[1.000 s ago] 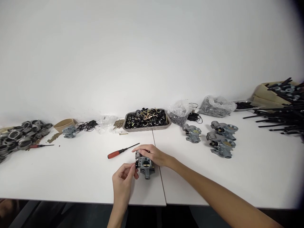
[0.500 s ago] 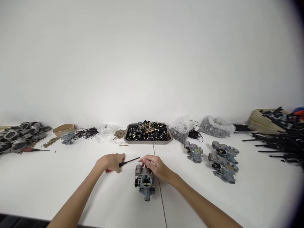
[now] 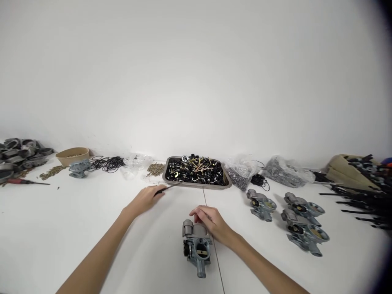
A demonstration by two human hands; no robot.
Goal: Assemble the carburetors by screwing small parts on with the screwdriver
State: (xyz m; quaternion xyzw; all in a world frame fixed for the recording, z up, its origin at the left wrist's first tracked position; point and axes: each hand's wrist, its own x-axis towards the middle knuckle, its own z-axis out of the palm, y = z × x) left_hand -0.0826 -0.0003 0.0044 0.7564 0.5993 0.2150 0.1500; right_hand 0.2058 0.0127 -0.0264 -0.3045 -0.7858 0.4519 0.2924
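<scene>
A grey metal carburetor (image 3: 198, 249) stands on the white table in front of me. My right hand (image 3: 216, 224) reaches over its far right side, with curled fingers at the back of the body; the fingertips are partly hidden. Farther left and forward, my left hand (image 3: 147, 200) is closed round the handle of a screwdriver (image 3: 167, 188). Its dark shaft points right, toward the near rim of a metal tray (image 3: 199, 185) heaped with black and brass-coloured small parts.
Several more carburetors (image 3: 303, 230) stand to the right, before clear plastic bags of parts (image 3: 284, 171). On the left are a blue-grey carburetor body (image 3: 79, 168), a tan bowl (image 3: 72, 155), black rings (image 3: 112, 164), brass pieces (image 3: 156, 169) and a red-handled screwdriver (image 3: 23, 181). A wall rises behind.
My left hand has moved forward with the screwdriver, away from the carburetor and closer to the tray. My right hand stays at the carburetor. The camera view has shifted and tilted slightly.
</scene>
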